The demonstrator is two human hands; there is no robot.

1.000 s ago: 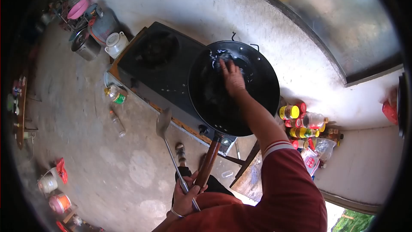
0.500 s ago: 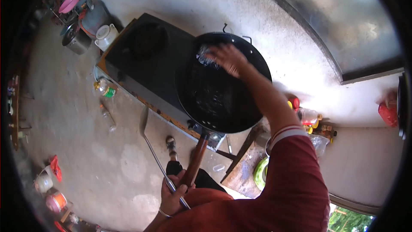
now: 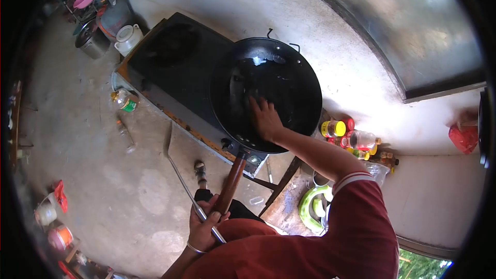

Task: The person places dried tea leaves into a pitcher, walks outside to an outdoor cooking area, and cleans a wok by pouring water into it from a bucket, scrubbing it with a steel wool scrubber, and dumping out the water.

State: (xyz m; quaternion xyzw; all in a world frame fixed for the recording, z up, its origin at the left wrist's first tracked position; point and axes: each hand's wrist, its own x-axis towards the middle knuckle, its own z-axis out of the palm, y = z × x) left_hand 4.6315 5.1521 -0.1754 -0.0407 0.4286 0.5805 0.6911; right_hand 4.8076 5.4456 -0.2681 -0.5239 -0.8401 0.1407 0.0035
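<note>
A large black wok [image 3: 292, 90] sits at the right end of the dark stove, its inside wet and shiny. Its brown wooden handle [image 3: 231, 183] points toward me. My left hand [image 3: 202, 230] is closed around a long-handled metal spatula [image 3: 185, 185], whose flat head hangs out to the left, and the end of the wok handle. Inside the wok, low on the near side, is my right hand [image 3: 267, 120], fingers apart and holding nothing. Whether its fingertips touch the wok surface I cannot tell.
The stove [image 3: 170, 72] stands against the wall. Lidded jars and bottles [image 3: 333, 128] are grouped to the right, above a green-rimmed basin [image 3: 309, 212]. A plastic bottle [image 3: 125, 101] is by the stove's left front. Pots [image 3: 93, 41] and a gas cylinder [image 3: 114, 18] stand at far left.
My right hand has swept from the far side of the wok down toward its near side. My left hand keeps its hold. The view has shifted slightly.
</note>
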